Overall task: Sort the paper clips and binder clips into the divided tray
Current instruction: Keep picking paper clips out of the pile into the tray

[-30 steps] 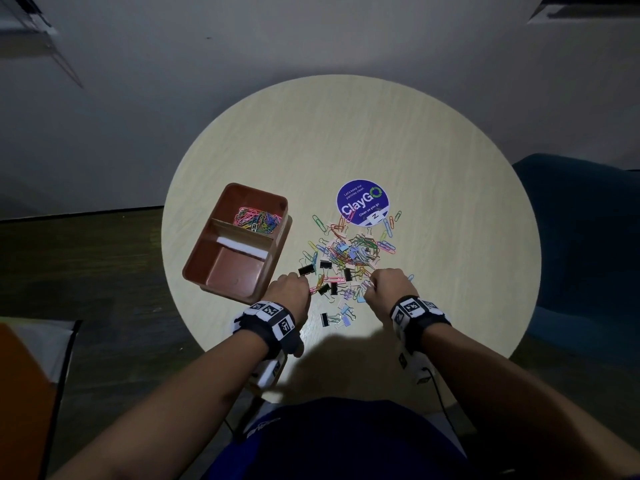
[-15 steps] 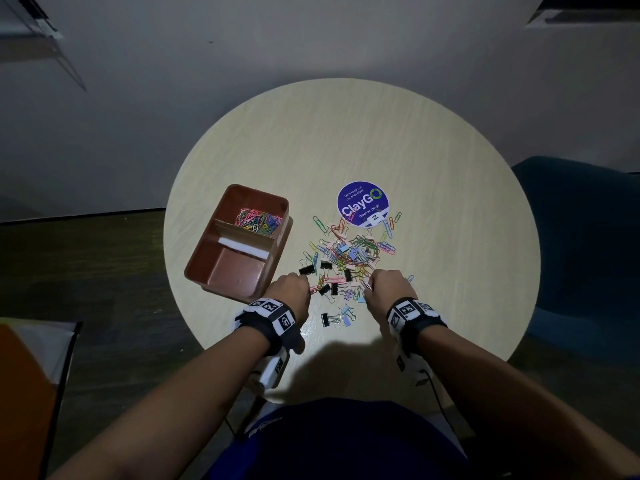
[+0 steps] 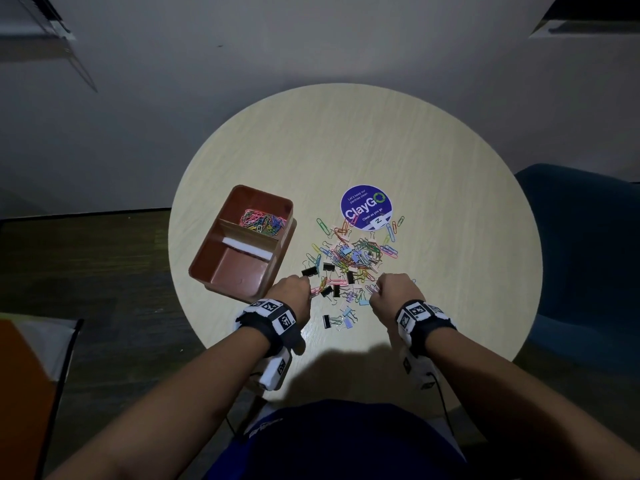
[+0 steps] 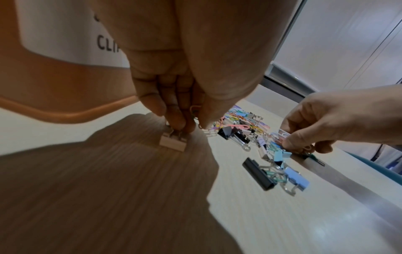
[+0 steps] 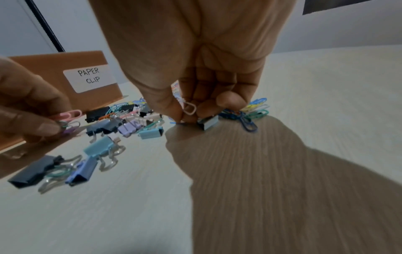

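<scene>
A brown divided tray [image 3: 239, 271] sits left on the round table; its far compartment holds coloured paper clips [image 3: 261, 221], its near one looks empty. A mixed pile of clips [image 3: 349, 258] lies in the middle. My left hand [image 3: 307, 286] is at the pile's near left edge. It holds pink paper clips [image 5: 69, 115] in curled fingers, and its fingertips touch a pale binder clip [image 4: 173, 142]. At the near right edge, my right hand [image 3: 375, 294] also grips paper clips [image 5: 189, 108], its fingertips down by a grey-blue binder clip [image 5: 208, 123].
A purple ClayGO sticker [image 3: 366, 207] lies beyond the pile. Loose binder clips [image 3: 337, 320] sit between my wrists. The tray's side carries a PAPER CLIP label [image 5: 90, 75]. A blue chair [image 3: 585, 258] stands right of the table, an orange object [image 3: 24, 393] on the floor at left.
Hardly anything: both hands stay at the near edge of the pile, picking among the clips.
</scene>
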A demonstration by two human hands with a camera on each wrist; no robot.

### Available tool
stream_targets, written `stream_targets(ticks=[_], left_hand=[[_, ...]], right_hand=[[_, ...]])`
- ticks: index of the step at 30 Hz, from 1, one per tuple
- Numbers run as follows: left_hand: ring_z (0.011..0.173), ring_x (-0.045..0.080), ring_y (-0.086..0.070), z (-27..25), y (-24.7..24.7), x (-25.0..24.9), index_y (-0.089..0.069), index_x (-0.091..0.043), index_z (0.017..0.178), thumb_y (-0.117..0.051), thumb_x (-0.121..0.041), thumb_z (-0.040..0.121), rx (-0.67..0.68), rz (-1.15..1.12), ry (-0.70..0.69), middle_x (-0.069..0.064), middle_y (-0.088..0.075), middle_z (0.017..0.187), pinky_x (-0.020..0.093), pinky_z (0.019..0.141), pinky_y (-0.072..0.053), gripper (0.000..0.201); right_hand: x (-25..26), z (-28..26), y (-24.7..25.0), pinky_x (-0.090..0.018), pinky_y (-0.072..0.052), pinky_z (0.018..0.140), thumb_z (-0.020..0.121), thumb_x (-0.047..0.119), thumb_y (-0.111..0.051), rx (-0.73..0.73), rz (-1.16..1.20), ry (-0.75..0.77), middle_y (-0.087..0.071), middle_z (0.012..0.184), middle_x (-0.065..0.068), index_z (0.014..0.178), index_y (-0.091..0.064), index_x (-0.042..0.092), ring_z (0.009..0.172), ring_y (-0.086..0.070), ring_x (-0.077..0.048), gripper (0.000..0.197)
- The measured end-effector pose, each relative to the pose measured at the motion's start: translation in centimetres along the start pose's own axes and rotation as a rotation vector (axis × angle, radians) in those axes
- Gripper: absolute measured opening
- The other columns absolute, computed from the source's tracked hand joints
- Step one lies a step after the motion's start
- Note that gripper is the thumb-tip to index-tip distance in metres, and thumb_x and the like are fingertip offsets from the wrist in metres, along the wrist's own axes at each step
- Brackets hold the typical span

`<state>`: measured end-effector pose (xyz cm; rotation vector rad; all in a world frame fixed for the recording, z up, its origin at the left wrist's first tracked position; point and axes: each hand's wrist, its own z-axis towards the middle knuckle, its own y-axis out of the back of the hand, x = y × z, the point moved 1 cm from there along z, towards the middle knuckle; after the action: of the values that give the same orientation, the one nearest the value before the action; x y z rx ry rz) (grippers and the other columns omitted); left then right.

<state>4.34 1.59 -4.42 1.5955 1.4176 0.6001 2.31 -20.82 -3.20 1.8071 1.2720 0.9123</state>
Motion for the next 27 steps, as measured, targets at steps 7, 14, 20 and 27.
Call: stream_targets(ticks=[7,14,20,27], left_hand=[[0.088,0.026,-0.061,0.1,-0.1,0.1,-0.059,-0.011,0.11,-0.055,-0.021,0.092,0.002,-0.017,0.002,0.008,-0.061,0.101,0.039,0.079,-0.056,0.021],[0.089,0.027,-0.062,0.1,-0.2,0.4,-0.059,-0.012,0.105,-0.053,-0.022,0.091,-0.01,-0.016,-0.008,0.009,-0.062,0.1,0.039,0.078,-0.055,0.018],[0.089,0.026,-0.061,0.1,0.0,0.2,-0.059,-0.012,0.105,-0.053,-0.021,0.092,-0.008,-0.032,-0.004,0.009,-0.061,0.1,0.039,0.079,-0.055,0.018],[0.089,0.027,-0.062,0.1,-0.3,0.5,-0.059,-0.012,0.107,-0.054,-0.022,0.092,-0.017,-0.036,0.003,0.009,-0.062,0.101,0.038,0.078,-0.055,0.02]], right_hand=[[0.6,0.4,-0.1,-0.033,-0.052,0.068,0.089,0.033,-0.057,-0.044,-0.038,0.051,-0.065,0.088,-0.01,0.09,-0.063,0.012,0.081,-0.064,-0.031,0.021],[1.1,1.0,-0.5,-0.03,-0.044,0.066,0.09,0.03,-0.055,0.005,-0.088,0.078,-0.062,0.093,-0.011,0.09,-0.06,0.013,0.084,-0.061,-0.032,0.018],[1.6,0.9,-0.2,-0.029,-0.047,0.062,0.081,0.022,-0.056,0.059,-0.134,0.096,-0.054,0.078,-0.007,0.076,-0.051,0.012,0.07,-0.055,-0.028,0.013],[1.3,0.6,0.0,-0.028,-0.041,0.057,0.08,0.019,-0.054,0.044,-0.186,0.142,-0.051,0.073,-0.007,0.075,-0.053,0.01,0.066,-0.053,-0.028,0.011]])
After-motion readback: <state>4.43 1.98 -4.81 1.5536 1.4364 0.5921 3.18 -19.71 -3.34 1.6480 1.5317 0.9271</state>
